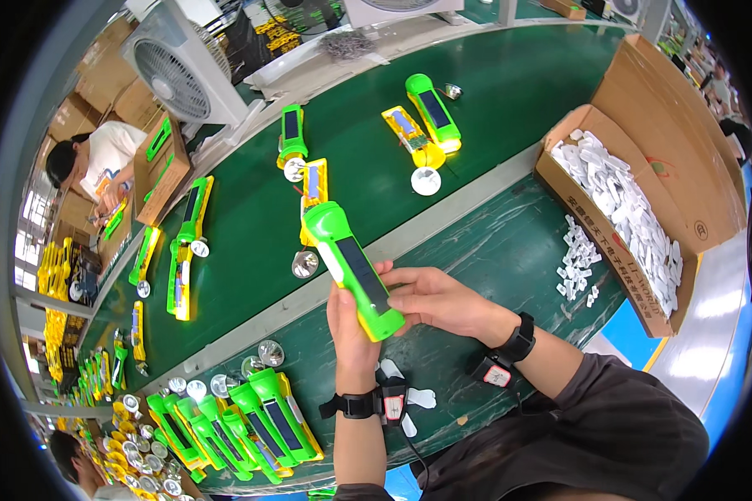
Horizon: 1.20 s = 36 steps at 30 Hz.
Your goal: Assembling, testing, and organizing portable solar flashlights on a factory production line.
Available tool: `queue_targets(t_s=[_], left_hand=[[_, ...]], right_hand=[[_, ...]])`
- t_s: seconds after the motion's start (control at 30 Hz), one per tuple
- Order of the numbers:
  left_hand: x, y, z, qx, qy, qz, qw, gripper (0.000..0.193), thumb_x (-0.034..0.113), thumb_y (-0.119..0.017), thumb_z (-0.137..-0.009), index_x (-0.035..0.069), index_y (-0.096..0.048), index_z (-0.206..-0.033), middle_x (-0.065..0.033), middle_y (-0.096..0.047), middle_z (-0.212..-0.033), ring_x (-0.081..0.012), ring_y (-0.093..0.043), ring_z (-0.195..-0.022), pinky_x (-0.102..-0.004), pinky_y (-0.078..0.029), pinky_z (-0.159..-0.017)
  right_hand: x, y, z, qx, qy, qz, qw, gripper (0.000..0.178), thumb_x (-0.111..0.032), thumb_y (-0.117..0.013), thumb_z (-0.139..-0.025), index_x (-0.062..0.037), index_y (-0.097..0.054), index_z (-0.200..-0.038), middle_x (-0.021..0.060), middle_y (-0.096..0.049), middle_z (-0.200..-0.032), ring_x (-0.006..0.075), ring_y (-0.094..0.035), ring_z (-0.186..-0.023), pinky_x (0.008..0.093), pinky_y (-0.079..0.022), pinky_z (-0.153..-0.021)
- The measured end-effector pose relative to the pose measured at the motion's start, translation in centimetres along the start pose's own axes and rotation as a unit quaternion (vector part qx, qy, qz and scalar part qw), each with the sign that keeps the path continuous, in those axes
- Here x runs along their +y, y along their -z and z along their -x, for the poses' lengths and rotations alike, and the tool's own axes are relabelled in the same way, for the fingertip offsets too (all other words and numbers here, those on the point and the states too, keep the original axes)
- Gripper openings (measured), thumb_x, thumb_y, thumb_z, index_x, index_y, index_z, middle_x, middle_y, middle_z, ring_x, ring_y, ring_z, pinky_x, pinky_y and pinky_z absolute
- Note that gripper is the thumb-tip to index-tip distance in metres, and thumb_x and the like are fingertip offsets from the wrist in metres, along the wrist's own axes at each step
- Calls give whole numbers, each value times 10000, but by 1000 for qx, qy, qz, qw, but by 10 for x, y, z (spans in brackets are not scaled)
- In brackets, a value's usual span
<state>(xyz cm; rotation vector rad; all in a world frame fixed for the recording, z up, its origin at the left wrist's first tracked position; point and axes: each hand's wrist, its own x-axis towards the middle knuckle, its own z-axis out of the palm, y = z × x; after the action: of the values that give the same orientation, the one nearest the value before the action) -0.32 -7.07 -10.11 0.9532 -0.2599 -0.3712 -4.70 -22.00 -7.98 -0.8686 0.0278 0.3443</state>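
Note:
A green flashlight casing (pixel 332 224) with a dark solar panel and a yellow edge is held tilted above the bench's near part. My left hand (pixel 353 332) is closed around its lower left side. The bent fingers of my right hand (pixel 433 298) grip its lower right side, by the panel's end. Just beyond the casing's head lies a yellow half-shell (pixel 315 179) with a pale inner part. A round silver reflector (pixel 305 264) sits left of the casing; whether it is joined to it I cannot tell. White plastic pieces (pixel 422 398) lie near my left wrist.
A cardboard box (pixel 597 250) of small white parts stands at right, with loose white parts (pixel 578 259) beside it. Several green flashlights (pixel 263 417) lie at lower left. More lie along the green belt (pixel 242 242) beyond a metal rail (pixel 443 217). A co-worker (pixel 109 159) sits at far left.

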Motion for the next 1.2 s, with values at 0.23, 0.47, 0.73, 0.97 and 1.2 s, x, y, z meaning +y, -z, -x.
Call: queue_targets(t_s=[0.23,0.47,0.73,0.97,1.2], left_hand=[[-3,-3,-3,145,-35,-145,978,471,92,-571,-912,57,-371,-1337,-31,-541,-995,-111,-551,-862,-259,-472,-723],[-12,-1,-10,127,-24,-78,989,433,243,-434,-990,49,-349,-1368,-84,-570,-1098,-176,-580,-969,-309,-491,-806],[-2,11,-4,188,1,-41,981,484,390,-365,-997,-13,-424,-1259,-172,-599,-1130,-285,-640,-924,-388,-543,-767],[5,4,-8,163,-8,26,986,421,327,-381,-985,-20,-467,-1208,-169,-606,-1079,-247,-632,-846,-354,-534,-707],[-2,11,-6,170,-26,-57,983,428,367,-371,-984,-20,-535,-1064,-142,-638,-884,-206,-620,-706,-329,-520,-629]], right_hand=[[20,0,-5,11,39,213,976,346,-140,-597,-918,68,-495,-1175,101,-610,-1088,141,-623,-947,278,-536,-810],[17,0,-6,49,25,217,975,360,-117,-619,-897,77,-518,-1183,98,-614,-1073,132,-616,-955,257,-515,-807],[18,3,-3,0,26,275,961,307,-106,-612,-894,36,-546,-1158,76,-635,-983,89,-617,-793,225,-512,-667],[10,0,-1,-9,-11,266,964,330,-73,-623,-881,64,-533,-1168,117,-625,-1026,118,-635,-857,250,-543,-725],[15,-8,-1,-22,-3,263,965,308,-76,-622,-882,59,-543,-1148,111,-626,-1028,111,-632,-855,249,-540,-730]])
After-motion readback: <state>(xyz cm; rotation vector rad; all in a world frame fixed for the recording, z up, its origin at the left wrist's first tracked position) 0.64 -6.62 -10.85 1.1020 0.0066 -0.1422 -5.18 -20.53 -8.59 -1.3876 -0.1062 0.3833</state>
